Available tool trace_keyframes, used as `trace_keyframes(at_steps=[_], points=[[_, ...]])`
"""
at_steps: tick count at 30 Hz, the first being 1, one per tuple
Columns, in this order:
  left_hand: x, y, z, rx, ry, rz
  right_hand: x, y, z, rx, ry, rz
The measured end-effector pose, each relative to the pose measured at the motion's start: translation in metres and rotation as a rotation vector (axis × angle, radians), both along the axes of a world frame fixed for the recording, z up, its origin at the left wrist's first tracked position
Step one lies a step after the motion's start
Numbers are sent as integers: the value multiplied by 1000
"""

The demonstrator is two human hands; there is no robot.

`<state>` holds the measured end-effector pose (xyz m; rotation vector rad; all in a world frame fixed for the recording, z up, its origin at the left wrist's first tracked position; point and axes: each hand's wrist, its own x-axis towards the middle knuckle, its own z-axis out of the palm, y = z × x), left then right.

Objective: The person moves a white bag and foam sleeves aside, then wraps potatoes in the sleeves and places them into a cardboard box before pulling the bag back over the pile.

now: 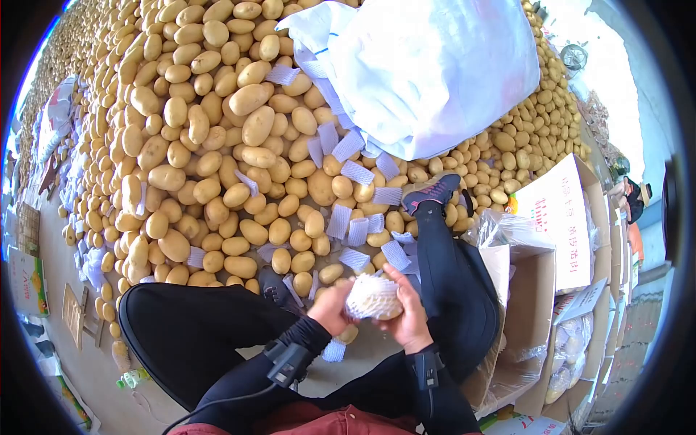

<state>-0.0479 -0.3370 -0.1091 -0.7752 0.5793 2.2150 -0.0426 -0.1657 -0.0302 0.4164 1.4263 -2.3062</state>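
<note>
Between the wearer's knees, a potato (374, 296) in a white foam net sleeve is held by both hands. My left hand (333, 307) grips its left side, with the fingers closed against the net. My right hand (410, 312) wraps round its right side, thumb and fingers on the potato. Part of the bare potato skin shows at its lower right. Loose flat foam sleeves (357, 231) lie on the potato pile (239, 181) just beyond the hands.
A large white sack (435, 72) rests on the pile at the top. At the right stand an open cardboard box (528, 312) lined with plastic and a box of netted potatoes (569, 348). A small wooden stool (74, 313) is at the left. Another person (636, 199) is at the far right.
</note>
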Motion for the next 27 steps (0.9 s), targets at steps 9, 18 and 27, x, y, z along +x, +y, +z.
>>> trace_keyframes(at_steps=[9, 18, 27], points=[[-71, 9, -77, -1648, 1342, -272, -5, 138, 83, 1071, 556, -395], [-179, -39, -163, -1864, 1575, -804, -143, 103, 71, 1540, 449, 103], [-157, -61, -103, -1716, 904, 146, -215, -55, -214, 1458, 699, 474]])
